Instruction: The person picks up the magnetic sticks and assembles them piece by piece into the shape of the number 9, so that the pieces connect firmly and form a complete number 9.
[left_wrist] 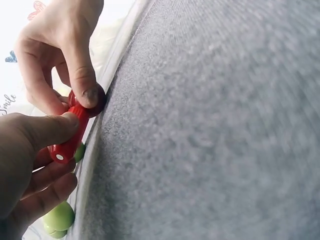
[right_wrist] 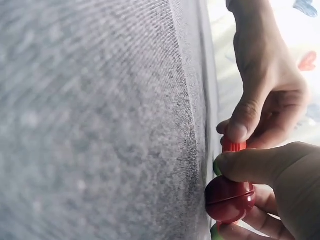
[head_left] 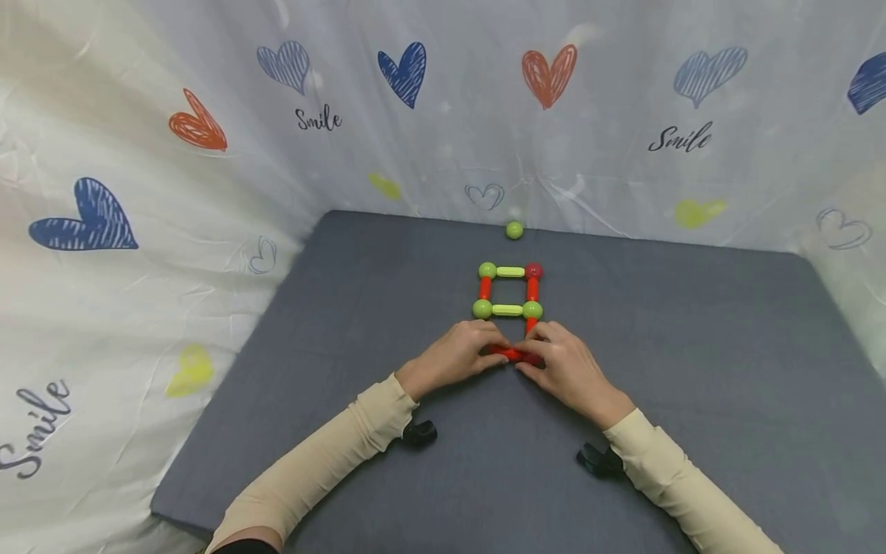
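A red rod (left_wrist: pixel 70 137) is pinched by my left hand (head_left: pixel 457 355), its free end with a pale disc facing out in the left wrist view. The other end of the rod meets a dark red ball (right_wrist: pixel 230 200), which my right hand (head_left: pixel 569 371) grips between thumb and fingers. Just beyond both hands lies a square of rods and balls: green balls (head_left: pixel 482 308), a dark red ball (head_left: pixel 534 270) at the far right corner, red rods (head_left: pixel 485 288) at the sides, and yellow-green rods (head_left: pixel 507 310) across. Another red rod (head_left: pixel 531 325) runs from its near right corner toward my right hand.
A loose green ball (head_left: pixel 514 230) sits near the far edge of the grey table surface (head_left: pixel 692 346). Behind and to the left hangs a white curtain (head_left: pixel 450 115) printed with hearts. Black wrist mounts (head_left: pixel 419 433) protrude below the sleeves.
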Demonstrator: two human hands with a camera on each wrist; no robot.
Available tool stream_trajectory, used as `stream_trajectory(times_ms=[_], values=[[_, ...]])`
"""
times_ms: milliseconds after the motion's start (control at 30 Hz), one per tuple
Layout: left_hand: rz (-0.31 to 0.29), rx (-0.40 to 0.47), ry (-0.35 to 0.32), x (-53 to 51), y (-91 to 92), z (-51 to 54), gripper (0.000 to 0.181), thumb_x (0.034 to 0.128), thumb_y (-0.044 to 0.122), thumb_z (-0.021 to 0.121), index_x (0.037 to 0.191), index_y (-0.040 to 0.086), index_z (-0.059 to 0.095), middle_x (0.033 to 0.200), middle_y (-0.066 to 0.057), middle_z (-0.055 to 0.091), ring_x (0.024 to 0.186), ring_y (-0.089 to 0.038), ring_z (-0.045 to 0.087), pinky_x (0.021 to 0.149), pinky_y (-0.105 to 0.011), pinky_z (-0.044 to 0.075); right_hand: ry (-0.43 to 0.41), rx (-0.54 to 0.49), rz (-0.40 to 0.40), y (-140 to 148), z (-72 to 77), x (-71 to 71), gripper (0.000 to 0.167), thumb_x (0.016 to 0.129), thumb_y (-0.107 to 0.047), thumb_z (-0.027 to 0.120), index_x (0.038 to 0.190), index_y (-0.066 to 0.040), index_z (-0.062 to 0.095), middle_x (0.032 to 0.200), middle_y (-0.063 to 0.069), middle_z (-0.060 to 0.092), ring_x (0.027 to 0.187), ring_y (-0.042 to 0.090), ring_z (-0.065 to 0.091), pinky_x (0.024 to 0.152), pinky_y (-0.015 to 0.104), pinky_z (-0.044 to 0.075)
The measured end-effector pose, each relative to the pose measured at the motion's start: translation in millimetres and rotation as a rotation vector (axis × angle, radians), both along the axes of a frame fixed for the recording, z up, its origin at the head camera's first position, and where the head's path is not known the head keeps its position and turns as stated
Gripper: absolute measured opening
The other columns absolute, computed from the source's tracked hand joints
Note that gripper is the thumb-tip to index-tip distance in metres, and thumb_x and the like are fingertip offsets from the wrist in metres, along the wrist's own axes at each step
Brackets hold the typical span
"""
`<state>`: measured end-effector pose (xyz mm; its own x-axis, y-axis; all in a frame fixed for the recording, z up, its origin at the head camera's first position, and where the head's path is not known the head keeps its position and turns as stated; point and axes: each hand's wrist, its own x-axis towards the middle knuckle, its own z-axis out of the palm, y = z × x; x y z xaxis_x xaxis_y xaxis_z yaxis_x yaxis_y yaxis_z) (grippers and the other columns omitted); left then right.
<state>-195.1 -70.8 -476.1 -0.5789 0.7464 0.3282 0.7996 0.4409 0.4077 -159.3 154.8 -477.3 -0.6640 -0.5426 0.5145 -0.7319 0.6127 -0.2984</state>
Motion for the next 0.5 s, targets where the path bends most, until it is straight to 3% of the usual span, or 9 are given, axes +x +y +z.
stream_trajectory(times_ms=[500], values=[[-0.012,-0.004,-0.032,-2.2,-4.5,-4.5,0.021,0.0928,0.024,0.075,0.109,0.012,0.076,0.101,0.003,0.07,0.088,-0.004,0.062,0.078,-0.017,0.049,-0.027,0.062,-0.042,-5.8,6.2,-1.8,0.016,0.075,-0.012,0.089,0.088,-0.01,0.08,0.084,-0.001,0.058,0.073,0.012,0.049,0.06,0.028,0.045]])
